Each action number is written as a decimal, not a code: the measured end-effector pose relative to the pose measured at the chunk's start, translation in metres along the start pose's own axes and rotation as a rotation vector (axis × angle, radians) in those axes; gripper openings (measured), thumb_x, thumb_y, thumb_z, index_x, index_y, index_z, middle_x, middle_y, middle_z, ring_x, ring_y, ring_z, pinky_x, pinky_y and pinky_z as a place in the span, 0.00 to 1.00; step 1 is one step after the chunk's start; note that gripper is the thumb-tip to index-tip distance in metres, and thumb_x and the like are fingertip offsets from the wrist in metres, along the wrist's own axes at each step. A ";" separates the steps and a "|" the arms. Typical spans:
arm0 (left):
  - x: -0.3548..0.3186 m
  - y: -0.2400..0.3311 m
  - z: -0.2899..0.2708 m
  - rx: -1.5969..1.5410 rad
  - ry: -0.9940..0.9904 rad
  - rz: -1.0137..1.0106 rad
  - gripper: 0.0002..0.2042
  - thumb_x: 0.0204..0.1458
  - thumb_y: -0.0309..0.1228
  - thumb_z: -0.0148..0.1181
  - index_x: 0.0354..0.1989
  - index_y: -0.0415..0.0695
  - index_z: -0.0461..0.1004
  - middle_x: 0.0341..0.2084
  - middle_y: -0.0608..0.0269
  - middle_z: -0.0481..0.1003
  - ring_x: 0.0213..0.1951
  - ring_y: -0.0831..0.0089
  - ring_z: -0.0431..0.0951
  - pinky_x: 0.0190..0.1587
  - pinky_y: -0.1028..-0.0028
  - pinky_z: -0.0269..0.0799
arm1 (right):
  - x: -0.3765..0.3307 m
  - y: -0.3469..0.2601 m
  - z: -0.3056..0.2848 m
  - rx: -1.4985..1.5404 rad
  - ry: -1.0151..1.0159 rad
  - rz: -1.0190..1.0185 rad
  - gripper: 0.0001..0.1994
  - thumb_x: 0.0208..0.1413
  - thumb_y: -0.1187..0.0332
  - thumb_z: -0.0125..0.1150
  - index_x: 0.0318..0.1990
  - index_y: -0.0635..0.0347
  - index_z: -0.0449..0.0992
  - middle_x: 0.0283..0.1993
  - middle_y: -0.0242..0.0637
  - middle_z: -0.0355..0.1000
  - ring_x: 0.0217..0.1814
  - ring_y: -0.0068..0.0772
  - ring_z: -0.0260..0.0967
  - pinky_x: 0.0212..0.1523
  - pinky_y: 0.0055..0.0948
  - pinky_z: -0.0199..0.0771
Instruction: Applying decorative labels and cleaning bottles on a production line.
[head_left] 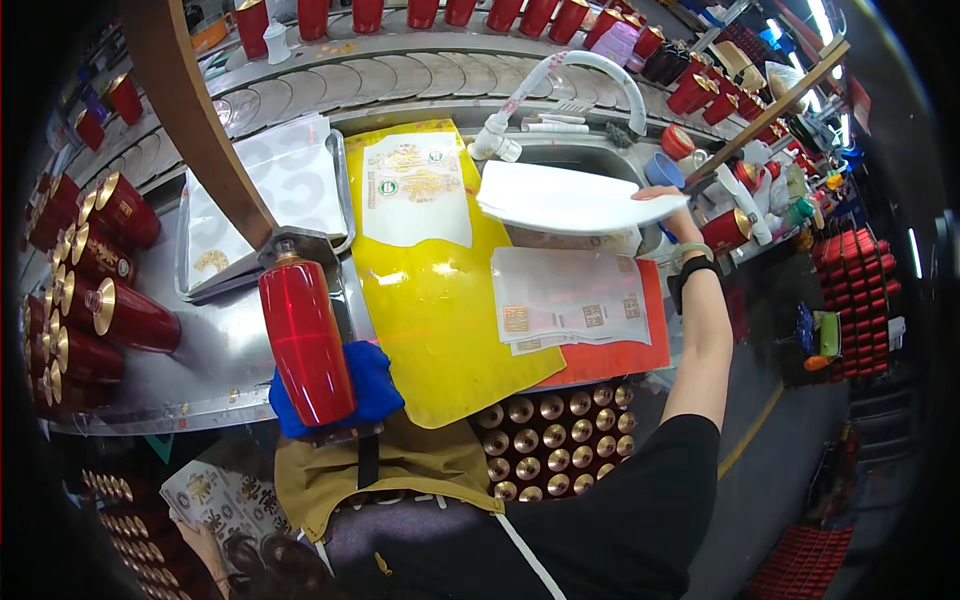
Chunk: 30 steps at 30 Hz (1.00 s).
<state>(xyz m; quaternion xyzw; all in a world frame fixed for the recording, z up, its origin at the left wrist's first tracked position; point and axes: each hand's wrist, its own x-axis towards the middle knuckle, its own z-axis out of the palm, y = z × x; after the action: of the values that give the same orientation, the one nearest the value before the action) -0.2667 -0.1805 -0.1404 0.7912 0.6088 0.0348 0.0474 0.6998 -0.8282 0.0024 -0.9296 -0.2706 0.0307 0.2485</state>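
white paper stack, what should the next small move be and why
Probably draw the white paper stack slightly toward the body, away from the sink: the right hand grips it at its right end, and in this view it overlaps the sink below the faucet, where it might get wet.

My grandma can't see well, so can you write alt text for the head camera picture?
A person's right hand holds white paper by the sink, while the left hand is at the edge of a patterned sheet. In front, a red bottle lies over a blue cloth, beside a yellow mat.
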 end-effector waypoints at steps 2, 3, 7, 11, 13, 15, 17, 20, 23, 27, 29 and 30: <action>0.002 0.003 0.003 -0.003 -0.006 0.003 0.31 0.53 0.22 0.53 0.67 0.26 0.56 0.62 0.30 0.63 0.65 0.41 0.63 0.67 0.59 0.57 | -0.007 0.010 0.000 0.119 0.125 0.239 0.16 0.51 0.65 0.65 0.46 0.63 0.83 0.40 0.42 0.82 0.41 0.34 0.79 0.46 0.31 0.76; 0.003 0.005 0.005 -0.007 -0.008 0.006 0.31 0.53 0.22 0.53 0.67 0.26 0.56 0.62 0.29 0.63 0.65 0.41 0.63 0.67 0.59 0.57 | -0.009 0.010 -0.006 -0.422 0.198 0.157 0.17 0.51 0.61 0.65 0.47 0.55 0.84 0.42 0.45 0.82 0.45 0.42 0.80 0.47 0.36 0.75; 0.004 0.009 0.009 -0.020 -0.013 0.013 0.31 0.53 0.23 0.53 0.67 0.26 0.56 0.61 0.29 0.64 0.65 0.41 0.63 0.67 0.59 0.57 | 0.002 -0.032 -0.053 -0.328 0.750 0.408 0.14 0.58 0.69 0.59 0.51 0.52 0.82 0.43 0.45 0.81 0.44 0.43 0.80 0.45 0.38 0.76; 0.000 0.007 0.013 -0.038 -0.011 0.006 0.31 0.53 0.23 0.54 0.66 0.26 0.57 0.61 0.29 0.64 0.65 0.40 0.64 0.67 0.58 0.57 | -0.003 -0.117 -0.051 -0.045 0.581 -0.037 0.17 0.56 0.61 0.67 0.51 0.58 0.81 0.46 0.46 0.79 0.50 0.44 0.77 0.48 0.39 0.75; -0.004 0.004 0.017 -0.044 -0.011 0.001 0.31 0.52 0.23 0.54 0.66 0.26 0.57 0.61 0.28 0.64 0.65 0.40 0.64 0.67 0.58 0.57 | -0.012 -0.157 -0.025 -0.229 0.406 -0.216 0.30 0.50 0.58 0.74 0.58 0.65 0.73 0.56 0.48 0.74 0.53 0.43 0.75 0.50 0.37 0.75; -0.007 0.001 0.022 -0.054 -0.014 0.002 0.31 0.52 0.24 0.54 0.66 0.26 0.57 0.61 0.28 0.65 0.64 0.40 0.64 0.67 0.58 0.58 | -0.016 -0.186 -0.003 -0.528 0.391 -0.295 0.47 0.40 0.54 0.80 0.64 0.73 0.61 0.59 0.52 0.71 0.55 0.50 0.74 0.50 0.41 0.76; -0.008 -0.002 0.027 -0.061 -0.017 0.003 0.31 0.52 0.24 0.55 0.66 0.26 0.57 0.60 0.28 0.65 0.64 0.40 0.64 0.67 0.58 0.58 | -0.013 -0.204 0.009 -0.556 0.328 -0.062 0.47 0.40 0.55 0.80 0.65 0.72 0.61 0.60 0.54 0.70 0.56 0.52 0.73 0.50 0.43 0.76; -0.009 -0.003 0.031 -0.096 -0.012 0.012 0.31 0.52 0.24 0.55 0.66 0.26 0.57 0.60 0.28 0.65 0.64 0.39 0.65 0.66 0.58 0.58 | 0.003 -0.209 0.011 -0.624 0.166 0.255 0.50 0.39 0.56 0.81 0.66 0.73 0.58 0.64 0.58 0.65 0.60 0.54 0.72 0.52 0.44 0.76; -0.012 0.003 0.028 -0.072 -0.010 0.006 0.31 0.52 0.24 0.55 0.66 0.26 0.57 0.60 0.28 0.65 0.64 0.40 0.65 0.66 0.58 0.58 | 0.017 -0.196 0.012 -0.686 0.172 0.252 0.55 0.41 0.57 0.80 0.69 0.78 0.49 0.72 0.59 0.55 0.63 0.54 0.70 0.57 0.42 0.74; -0.017 0.021 0.019 -0.052 -0.012 0.000 0.31 0.53 0.24 0.55 0.66 0.27 0.57 0.61 0.29 0.65 0.64 0.41 0.64 0.66 0.58 0.58 | 0.022 -0.173 0.033 -0.606 0.214 0.225 0.56 0.41 0.59 0.81 0.69 0.78 0.47 0.74 0.62 0.49 0.67 0.57 0.64 0.60 0.42 0.72; -0.019 0.031 0.015 0.038 0.020 0.013 0.31 0.53 0.24 0.55 0.67 0.27 0.57 0.61 0.30 0.65 0.65 0.41 0.64 0.66 0.58 0.58 | 0.024 -0.168 0.051 -0.453 0.178 0.036 0.56 0.41 0.61 0.80 0.73 0.65 0.46 0.76 0.63 0.44 0.70 0.62 0.60 0.60 0.44 0.72; -0.021 0.035 0.013 -0.003 0.000 -0.010 0.31 0.53 0.24 0.55 0.66 0.27 0.57 0.61 0.30 0.65 0.65 0.41 0.64 0.66 0.58 0.58 | 0.028 -0.167 0.058 -0.406 0.123 0.006 0.56 0.41 0.61 0.79 0.75 0.58 0.45 0.76 0.63 0.42 0.71 0.64 0.58 0.60 0.45 0.71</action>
<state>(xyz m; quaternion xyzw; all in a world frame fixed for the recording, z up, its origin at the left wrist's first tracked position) -0.2374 -0.2099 -0.1495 0.7880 0.6127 0.0357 0.0488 0.6314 -0.6664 0.0341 -0.9614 -0.2530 -0.0805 0.0722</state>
